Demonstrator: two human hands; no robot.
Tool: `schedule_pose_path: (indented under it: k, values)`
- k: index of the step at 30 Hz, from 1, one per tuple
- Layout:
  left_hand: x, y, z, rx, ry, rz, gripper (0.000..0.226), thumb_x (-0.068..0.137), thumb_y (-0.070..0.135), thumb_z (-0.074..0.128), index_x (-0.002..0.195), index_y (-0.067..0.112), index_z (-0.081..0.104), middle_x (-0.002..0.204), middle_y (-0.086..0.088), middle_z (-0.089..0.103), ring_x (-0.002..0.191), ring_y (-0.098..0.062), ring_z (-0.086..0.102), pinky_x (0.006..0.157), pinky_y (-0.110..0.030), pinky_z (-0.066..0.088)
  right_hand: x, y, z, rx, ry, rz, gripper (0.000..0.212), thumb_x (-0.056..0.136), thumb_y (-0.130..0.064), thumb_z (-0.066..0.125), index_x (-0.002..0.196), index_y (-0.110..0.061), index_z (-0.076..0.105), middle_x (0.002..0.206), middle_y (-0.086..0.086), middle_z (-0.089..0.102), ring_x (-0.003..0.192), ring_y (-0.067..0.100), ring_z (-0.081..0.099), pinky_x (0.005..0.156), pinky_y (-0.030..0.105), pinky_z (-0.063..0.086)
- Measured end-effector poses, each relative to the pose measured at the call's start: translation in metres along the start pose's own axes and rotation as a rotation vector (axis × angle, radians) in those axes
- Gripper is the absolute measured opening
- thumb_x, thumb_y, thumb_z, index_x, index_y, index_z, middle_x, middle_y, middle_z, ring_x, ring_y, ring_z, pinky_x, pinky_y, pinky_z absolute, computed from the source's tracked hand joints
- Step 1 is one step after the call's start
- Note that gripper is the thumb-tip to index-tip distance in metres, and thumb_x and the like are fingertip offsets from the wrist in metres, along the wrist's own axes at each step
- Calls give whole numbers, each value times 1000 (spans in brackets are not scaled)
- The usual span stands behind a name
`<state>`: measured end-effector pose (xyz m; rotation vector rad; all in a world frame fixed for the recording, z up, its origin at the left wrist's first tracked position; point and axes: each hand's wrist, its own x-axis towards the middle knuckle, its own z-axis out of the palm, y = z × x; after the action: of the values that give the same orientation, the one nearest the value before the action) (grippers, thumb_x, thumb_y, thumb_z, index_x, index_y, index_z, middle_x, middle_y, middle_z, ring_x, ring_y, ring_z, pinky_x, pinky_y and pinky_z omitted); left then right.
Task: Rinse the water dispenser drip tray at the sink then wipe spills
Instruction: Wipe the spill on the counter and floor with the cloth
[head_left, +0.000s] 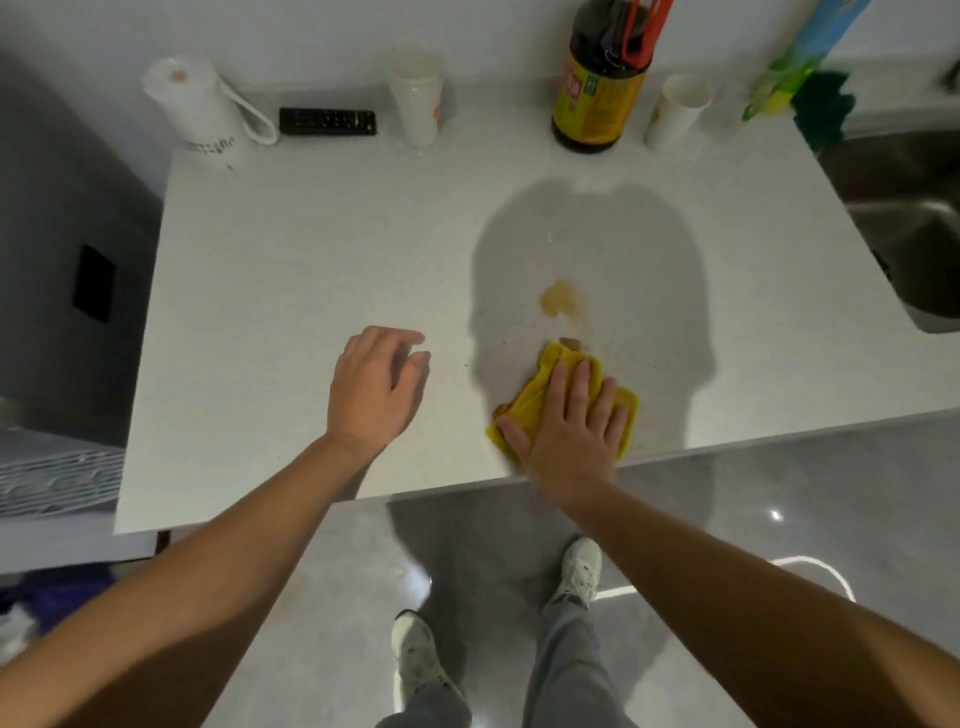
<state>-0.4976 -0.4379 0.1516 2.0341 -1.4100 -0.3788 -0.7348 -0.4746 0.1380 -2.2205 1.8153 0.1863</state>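
Observation:
A yellow cloth (540, 387) lies crumpled on the white counter (291, 270) near its front edge. My right hand (569, 426) presses flat on the cloth with straight, spread fingers. Just beyond the cloth is an amber spill (560, 300), with a small brown spot (571, 342) at the cloth's far tip. My left hand (376, 387) hovers over the bare counter to the left, fingers loosely curled and holding nothing. A white slatted tray (57, 480) shows at the far left edge, below counter level. The steel sink (914, 218) is at the right.
Along the back wall stand a white jug (200, 111), a black remote (327, 122), a white cup (418, 98), a dark sauce bottle (597, 88), a paper cup (675, 111) and a green cloth (821, 106). My feet stand on grey floor below.

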Motion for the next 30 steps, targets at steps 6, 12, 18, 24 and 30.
schedule_pose_path:
  k: [6, 12, 18, 24, 30]
  values:
    - [-15, 14, -16, -133, 39, -137, 18, 102, 33, 51, 107, 33, 69, 101, 19, 70, 94, 1, 63, 83, -19, 48, 28, -68, -17, 259, -95, 262, 102, 93, -80, 19, 161, -13, -18, 170, 13, -20, 153, 46, -21, 121, 62, -13]
    - [-25, 109, 29, -263, -239, -178, 21, 93, 26, 54, 94, 18, 73, 82, -1, 73, 80, -24, 67, 80, -35, 55, 47, -27, -75, 580, -292, 146, 70, 103, -53, 41, 161, -16, 25, 169, 16, 18, 155, 39, 14, 123, 53, 9]
    - [13, 120, 57, 393, -217, -174, 58, 102, 62, 38, 119, 11, 60, 120, -13, 60, 108, -34, 59, 88, -45, 50, 75, 109, -93, 277, -33, -49, 54, 99, -33, 47, 147, -9, 46, 146, 20, 49, 133, 41, 44, 112, 49, 35]
    - [67, 88, 76, 667, -330, -138, 79, 103, 61, 22, 162, 9, 17, 166, -21, 22, 153, -40, 20, 126, -53, 14, 112, 209, -78, -49, 25, -290, 75, 104, -53, 31, 164, -11, 14, 172, 13, 12, 159, 32, 8, 127, 51, 11]
    - [128, 67, 78, 654, -613, 481, 84, 99, 66, 13, 165, 16, 2, 172, -15, -4, 159, -36, -7, 129, -53, 3, 121, 223, -59, -75, 74, -348, 77, 104, -59, 19, 165, -16, 2, 173, 9, 0, 159, 25, -3, 128, 51, 9]
